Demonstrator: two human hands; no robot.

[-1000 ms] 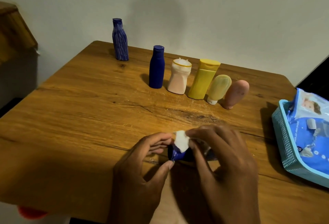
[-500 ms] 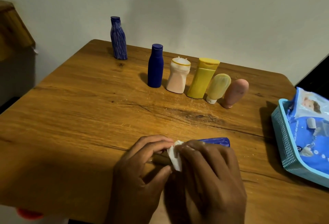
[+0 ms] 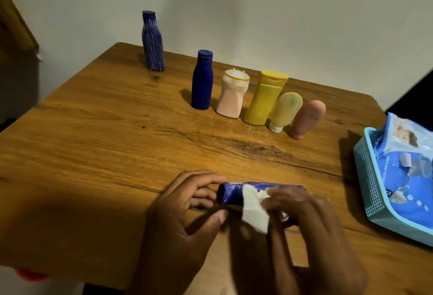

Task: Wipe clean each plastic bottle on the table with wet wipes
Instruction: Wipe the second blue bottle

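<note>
A dark blue bottle [image 3: 234, 193] lies on its side near the front of the wooden table [image 3: 93, 154], its cap end pointing left. My left hand [image 3: 185, 219] holds that end between curled fingers and thumb. My right hand [image 3: 311, 231] grips a white wet wipe [image 3: 254, 210] and presses it against the bottle's body. Behind stand a striped blue bottle [image 3: 152, 41], a plain blue bottle [image 3: 202, 80], a pinkish white bottle [image 3: 232, 94], a yellow bottle [image 3: 266, 98], a pale yellow tube [image 3: 284, 112] and a pink tube [image 3: 307, 119].
A light blue mesh basket [image 3: 370, 177] at the right table edge holds a blue pack of baby wipes [image 3: 407, 173]. A wall rises just behind the bottles. A wooden object [image 3: 14, 23] stands beyond the table's left side.
The blue bottle has turned from end-on to lying sideways with more of its body exposed. My right hand has slid the wipe rightwards along it.
</note>
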